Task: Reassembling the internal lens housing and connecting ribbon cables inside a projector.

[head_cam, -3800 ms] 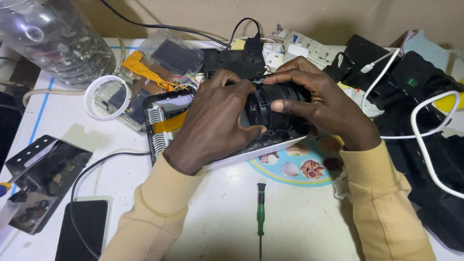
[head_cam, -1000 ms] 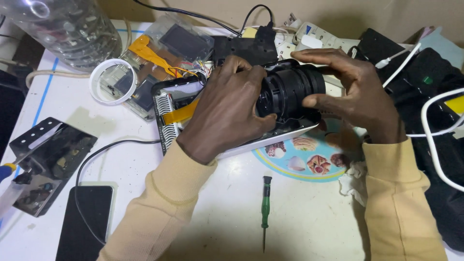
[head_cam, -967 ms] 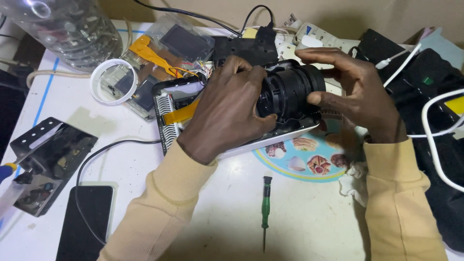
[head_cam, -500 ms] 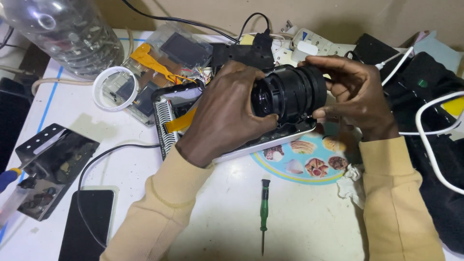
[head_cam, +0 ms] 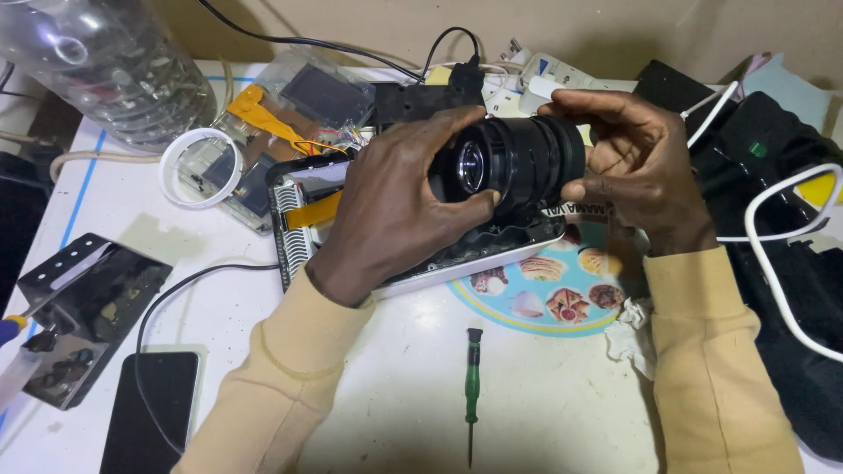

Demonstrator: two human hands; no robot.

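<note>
Far left: clear plastic bottle (head_cam: 105, 61) lies at the table's top corner, black metal bracket (head_cam: 83, 316) below it, black phone (head_cam: 149, 426) face-down at the near edge. White plastic ring (head_cam: 200, 167) sits on a clear case beside the orange flex cable (head_cam: 268, 123).

Your left hand (head_cam: 395, 206) arches over the opened white-shelled device (head_cam: 421, 254), palm down, fingers curled onto the glass end of the black cylindrical lens barrel (head_cam: 518, 162). The barrel is held level just above the shell, glass facing left. Your right hand (head_cam: 641, 167) wraps the barrel's other end, thumb underneath, fingers over the top. Both hands are gripping it.

Green-handled screwdriver (head_cam: 472, 386) lies near the front edge. Round blue-and-yellow printed disc with food pictures (head_cam: 562, 294) sits under the shell. White cable (head_cam: 781, 254) loops over the black bag (head_cam: 790, 158).
</note>
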